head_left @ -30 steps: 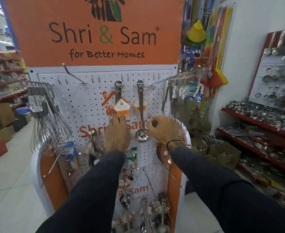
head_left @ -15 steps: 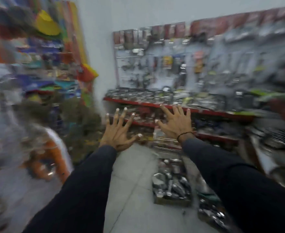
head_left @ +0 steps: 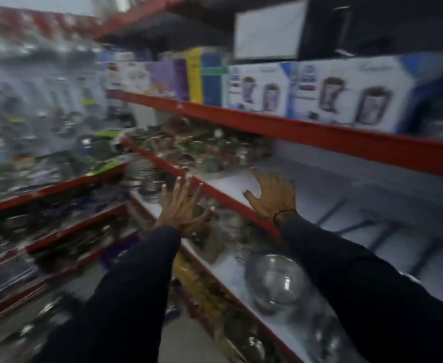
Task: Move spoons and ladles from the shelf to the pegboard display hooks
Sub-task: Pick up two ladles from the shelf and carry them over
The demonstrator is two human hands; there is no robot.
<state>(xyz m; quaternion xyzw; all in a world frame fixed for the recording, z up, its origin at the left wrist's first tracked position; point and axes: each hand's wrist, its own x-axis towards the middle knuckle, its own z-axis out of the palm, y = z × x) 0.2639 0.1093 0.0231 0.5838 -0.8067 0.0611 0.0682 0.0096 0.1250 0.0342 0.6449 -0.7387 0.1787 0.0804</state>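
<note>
The view is motion-blurred. My left hand [head_left: 182, 205] is stretched out in front of a red-edged shelf [head_left: 228, 199], fingers spread and holding nothing. My right hand [head_left: 272, 193], with a dark band at the wrist, reaches over that shelf's white top, also spread and holding nothing. Long grey streaks [head_left: 372, 226] lie on the shelf right of my right hand; blur hides what they are. The pegboard display is out of view.
Steel bowls [head_left: 275, 279] and ribbed steel vessels [head_left: 246, 244] sit on the lower shelf. Boxed appliances [head_left: 327, 93] line the upper red shelf. More red racks of steelware [head_left: 52, 205] stand at the left. Grey floor runs between.
The view has swung right from the pegboard display to the red shelving. Both hands left the hanging ladles, spread wide, and now reach toward the shelf.
</note>
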